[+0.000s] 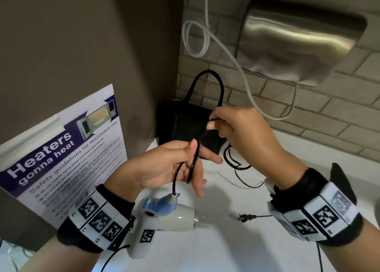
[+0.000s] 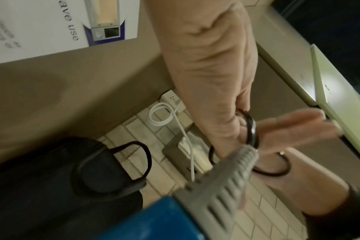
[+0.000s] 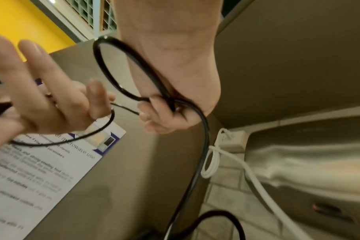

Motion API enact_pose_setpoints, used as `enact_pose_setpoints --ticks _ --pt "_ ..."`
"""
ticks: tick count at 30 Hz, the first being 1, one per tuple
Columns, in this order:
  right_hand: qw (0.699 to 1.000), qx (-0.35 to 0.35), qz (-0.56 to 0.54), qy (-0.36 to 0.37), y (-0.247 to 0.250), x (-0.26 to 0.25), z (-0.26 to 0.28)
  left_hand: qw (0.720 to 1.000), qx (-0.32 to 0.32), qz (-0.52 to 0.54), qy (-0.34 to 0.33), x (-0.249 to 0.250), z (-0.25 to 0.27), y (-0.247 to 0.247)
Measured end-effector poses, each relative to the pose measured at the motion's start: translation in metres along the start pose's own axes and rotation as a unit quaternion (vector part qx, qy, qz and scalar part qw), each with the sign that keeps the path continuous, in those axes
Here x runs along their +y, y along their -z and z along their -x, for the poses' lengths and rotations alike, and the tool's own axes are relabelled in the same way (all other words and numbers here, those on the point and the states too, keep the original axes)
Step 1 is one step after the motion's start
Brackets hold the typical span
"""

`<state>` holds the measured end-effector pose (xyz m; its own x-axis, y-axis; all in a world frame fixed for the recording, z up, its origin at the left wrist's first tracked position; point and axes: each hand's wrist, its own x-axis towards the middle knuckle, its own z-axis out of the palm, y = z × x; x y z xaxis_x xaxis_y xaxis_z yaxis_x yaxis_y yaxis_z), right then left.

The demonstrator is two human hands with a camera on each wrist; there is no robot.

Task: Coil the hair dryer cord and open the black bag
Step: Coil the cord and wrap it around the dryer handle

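Note:
A white and blue hair dryer (image 1: pixel 174 214) lies on the white counter (image 1: pixel 236 251) below my hands. Its black cord (image 1: pixel 195 160) rises from the handle to my left hand (image 1: pixel 194 154), which pinches it between thumb and fingers. From there the cord arcs up to my right hand (image 1: pixel 216 125), whose curled fingers hold a small loop. In the right wrist view the right hand (image 3: pixel 158 105) grips the cord (image 3: pixel 203 138). The rest of the cord trails over the counter to the plug (image 1: pixel 245 217). The black bag (image 1: pixel 181 125) stands behind my hands in the corner, handle up.
A microwave safety poster (image 1: pixel 61 154) leans against the brown panel at the left. On the tiled back wall hangs a steel hand dryer (image 1: pixel 298 39) with a looped white cable (image 1: pixel 197 39). Bare counter lies in front of and to the right of the hair dryer.

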<state>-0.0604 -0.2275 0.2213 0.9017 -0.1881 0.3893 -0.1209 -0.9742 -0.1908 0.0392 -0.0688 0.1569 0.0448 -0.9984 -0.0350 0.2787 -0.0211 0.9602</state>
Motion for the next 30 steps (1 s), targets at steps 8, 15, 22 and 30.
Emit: enact_pose_setpoints --ticks 8,15,22,30 --pt "0.993 -0.115 0.029 -0.027 -0.072 0.029 0.034 0.969 -0.041 0.237 -0.053 -0.003 0.001 0.007" --pt "0.982 -0.178 0.020 -0.054 -0.113 0.040 0.085 0.930 0.005 0.351 -0.113 -0.015 0.000 0.019" --pt "0.967 -0.235 0.078 -0.066 -0.120 0.053 0.128 0.910 0.041 0.389 -0.141 -0.012 0.008 0.032" --pt "0.935 -0.201 -0.258 -0.133 -0.091 0.043 0.101 0.914 -0.052 0.398 -0.060 -0.015 0.003 0.024"
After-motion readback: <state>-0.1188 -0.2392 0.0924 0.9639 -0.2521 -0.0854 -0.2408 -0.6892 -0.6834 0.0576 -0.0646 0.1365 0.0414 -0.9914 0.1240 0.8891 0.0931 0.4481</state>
